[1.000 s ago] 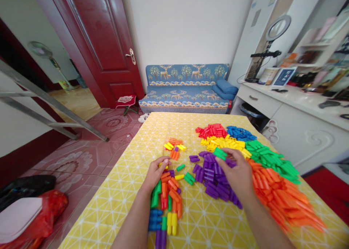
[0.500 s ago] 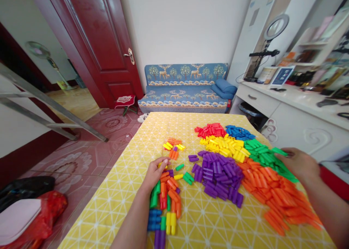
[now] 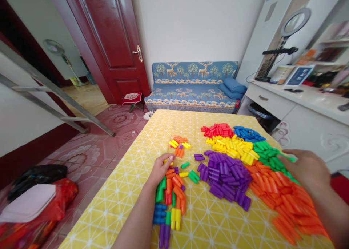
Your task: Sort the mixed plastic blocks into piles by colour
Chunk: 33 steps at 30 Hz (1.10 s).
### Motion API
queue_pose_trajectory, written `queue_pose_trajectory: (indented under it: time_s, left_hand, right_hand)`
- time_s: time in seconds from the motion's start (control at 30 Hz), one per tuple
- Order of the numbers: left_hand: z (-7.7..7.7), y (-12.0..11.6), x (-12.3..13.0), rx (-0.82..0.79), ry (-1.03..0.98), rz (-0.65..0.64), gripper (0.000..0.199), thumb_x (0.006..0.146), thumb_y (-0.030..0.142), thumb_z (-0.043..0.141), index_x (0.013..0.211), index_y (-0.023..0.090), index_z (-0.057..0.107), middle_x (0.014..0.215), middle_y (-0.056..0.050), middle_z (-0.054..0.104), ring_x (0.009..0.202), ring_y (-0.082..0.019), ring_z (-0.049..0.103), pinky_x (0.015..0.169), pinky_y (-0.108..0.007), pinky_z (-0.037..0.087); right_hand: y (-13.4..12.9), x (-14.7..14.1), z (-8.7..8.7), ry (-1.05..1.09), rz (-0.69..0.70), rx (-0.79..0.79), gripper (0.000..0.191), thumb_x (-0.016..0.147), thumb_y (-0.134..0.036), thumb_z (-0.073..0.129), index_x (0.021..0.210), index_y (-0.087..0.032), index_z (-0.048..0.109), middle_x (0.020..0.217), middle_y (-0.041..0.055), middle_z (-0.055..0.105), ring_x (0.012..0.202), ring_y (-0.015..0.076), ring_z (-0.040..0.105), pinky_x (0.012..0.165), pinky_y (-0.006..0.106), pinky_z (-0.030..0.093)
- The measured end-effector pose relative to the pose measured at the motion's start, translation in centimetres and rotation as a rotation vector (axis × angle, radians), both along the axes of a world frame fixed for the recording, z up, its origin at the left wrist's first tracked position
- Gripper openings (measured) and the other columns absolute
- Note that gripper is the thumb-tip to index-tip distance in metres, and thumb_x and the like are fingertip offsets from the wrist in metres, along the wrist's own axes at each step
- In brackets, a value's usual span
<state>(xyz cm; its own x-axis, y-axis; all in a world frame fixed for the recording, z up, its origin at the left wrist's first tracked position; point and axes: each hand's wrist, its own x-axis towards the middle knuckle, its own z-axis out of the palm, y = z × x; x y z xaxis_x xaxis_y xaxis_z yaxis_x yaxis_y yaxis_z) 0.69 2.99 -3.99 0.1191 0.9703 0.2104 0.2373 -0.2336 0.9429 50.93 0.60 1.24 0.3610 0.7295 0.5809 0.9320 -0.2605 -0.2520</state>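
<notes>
My left hand [image 3: 160, 169] is closed at the top of an arrangement of coloured pieces, its fingertips at a yellow piece [image 3: 169, 162]. Below it lie green, red, orange, blue, yellow [image 3: 175, 219] and purple pieces. At the right, my right hand [image 3: 305, 165] is closed over the green pile [image 3: 268, 155], with a green piece [image 3: 291, 158] partly showing at its fingers. Piles of purple [image 3: 226, 174], orange [image 3: 283, 198], yellow [image 3: 231, 146], red [image 3: 218, 129] and blue [image 3: 248, 134] pieces lie between the hands. Loose green pieces [image 3: 193, 176] sit near the arrangement.
A yellow patterned cloth [image 3: 131, 191] covers the table. Beyond it stands a blue sofa [image 3: 191, 92]. To the right is a white cabinet [image 3: 308, 121] with a ring lamp [image 3: 296, 22]. Bags [image 3: 64, 201] lie on the floor at left, below a metal ladder [image 3: 62, 103].
The view has shifted, moving most things rightward in the picture. My right hand has turned slightly over the green pile. My left hand stays at the arrangement.
</notes>
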Motion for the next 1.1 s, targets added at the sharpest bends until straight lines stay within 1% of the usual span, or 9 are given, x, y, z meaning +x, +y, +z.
queue_pose_trajectory:
  time_s: [0.07, 0.17, 0.3, 0.4, 0.5, 0.67, 0.8, 0.93, 1.1]
  left_hand:
    - [0.2, 0.0, -0.1, 0.014, -0.057, 0.02, 0.04, 0.089, 0.048, 0.051, 0.1, 0.017, 0.073, 0.105, -0.009, 0.07, 0.1, -0.023, 0.063, 0.093, -0.035, 0.045]
    - [0.2, -0.1, -0.2, -0.072, -0.238, 0.059, 0.046, 0.089, 0.053, 0.048, 0.105, 0.016, 0.07, 0.111, -0.01, 0.069, 0.103, -0.025, 0.063, 0.094, -0.037, 0.045]
    - [-0.2, 0.0, -0.3, -0.19, -0.54, 0.07, 0.056, 0.087, 0.061, 0.045, 0.11, 0.014, 0.068, 0.117, -0.013, 0.067, 0.112, -0.028, 0.059, 0.092, -0.04, 0.047]
    - [-0.5, 0.5, -0.7, -0.21, -0.693, 0.082, 0.059, 0.086, 0.063, 0.045, 0.106, 0.013, 0.068, 0.117, -0.015, 0.067, 0.114, -0.027, 0.059, 0.099, -0.04, 0.043]
    - [-0.5, 1.2, -1.7, -0.222, -0.779, 0.101, 0.06, 0.082, 0.066, 0.049, 0.103, 0.013, 0.069, 0.115, -0.015, 0.068, 0.113, -0.027, 0.06, 0.104, -0.041, 0.039]
    - [-0.3, 1.6, -3.5, -0.273, -0.839, 0.098, 0.059, 0.081, 0.065, 0.051, 0.104, 0.014, 0.068, 0.117, -0.016, 0.067, 0.114, -0.027, 0.06, 0.105, -0.042, 0.038]
    - [-0.2, 1.3, -4.0, -0.26, -0.772, 0.125, 0.055, 0.081, 0.061, 0.054, 0.107, 0.013, 0.067, 0.119, -0.016, 0.066, 0.113, -0.027, 0.06, 0.101, -0.041, 0.041]
    - [-0.1, 0.9, -3.6, -0.109, -0.29, 0.264, 0.042, 0.077, 0.048, 0.064, 0.103, 0.015, 0.069, 0.109, -0.013, 0.07, 0.098, -0.025, 0.065, 0.086, -0.035, 0.048]
    - [1.5, -0.6, -4.5, -0.117, 0.441, 0.416, 0.032, 0.079, 0.049, 0.058, 0.084, 0.02, 0.073, 0.076, -0.005, 0.071, 0.068, -0.019, 0.063, 0.063, -0.028, 0.044]
  right_hand:
    - [-0.8, -4.7, 1.0, -0.007, 0.158, 0.015, 0.03, 0.082, -0.043, 0.058, 0.091, -0.019, 0.072, 0.097, 0.0163, 0.069, 0.089, 0.0242, 0.062, 0.073, 0.036, 0.045]
    - [-3.1, -14.4, 1.4, 0.188, 0.574, 0.067, 0.028, 0.087, -0.042, 0.054, 0.099, -0.021, 0.067, 0.106, 0.0099, 0.066, 0.099, 0.02, 0.061, 0.088, 0.034, 0.048]
    - [-7.5, -26.4, -1.2, 0.251, 0.922, -0.109, 0.022, 0.086, -0.035, 0.057, 0.104, -0.026, 0.067, 0.117, 0.0075, 0.064, 0.106, 0.0218, 0.061, 0.088, 0.037, 0.051]
    - [-10.5, -31.4, -4.3, 0.111, 1.184, -0.124, 0.051, 0.078, -0.05, 0.066, 0.123, -0.029, 0.058, 0.136, 0.0084, 0.054, 0.125, 0.0295, 0.049, 0.102, 0.049, 0.041]
    - [-11.9, -33.5, -6.0, -0.027, 1.374, -0.124, 0.058, 0.075, -0.056, 0.067, 0.127, -0.033, 0.054, 0.147, 0.0063, 0.042, 0.136, 0.0329, 0.035, 0.108, 0.058, 0.029]
    - [-9.1, -35.0, -4.9, 0.005, 1.191, -0.335, 0.06, 0.076, -0.052, 0.067, 0.131, -0.034, 0.051, 0.157, 0.0029, 0.021, 0.144, 0.034, 0.012, 0.111, 0.063, 0.018]
    - [-5.0, -36.1, -4.9, 0.066, 0.952, -0.31, 0.053, 0.081, -0.044, 0.064, 0.131, -0.03, 0.052, 0.156, 0.0061, 0.025, 0.144, 0.0302, 0.015, 0.114, 0.057, 0.016]
    - [-3.3, -36.8, -6.1, 0.122, 0.762, -0.21, 0.053, 0.082, -0.042, 0.061, 0.13, -0.021, 0.054, 0.154, 0.0129, 0.027, 0.144, 0.0311, 0.017, 0.114, 0.056, 0.019]
    - [-3.4, -36.6, -6.5, 0.13, 0.762, -0.15, 0.045, 0.084, -0.04, 0.058, 0.125, -0.019, 0.058, 0.151, 0.0128, 0.033, 0.143, 0.0298, 0.021, 0.114, 0.053, 0.022]
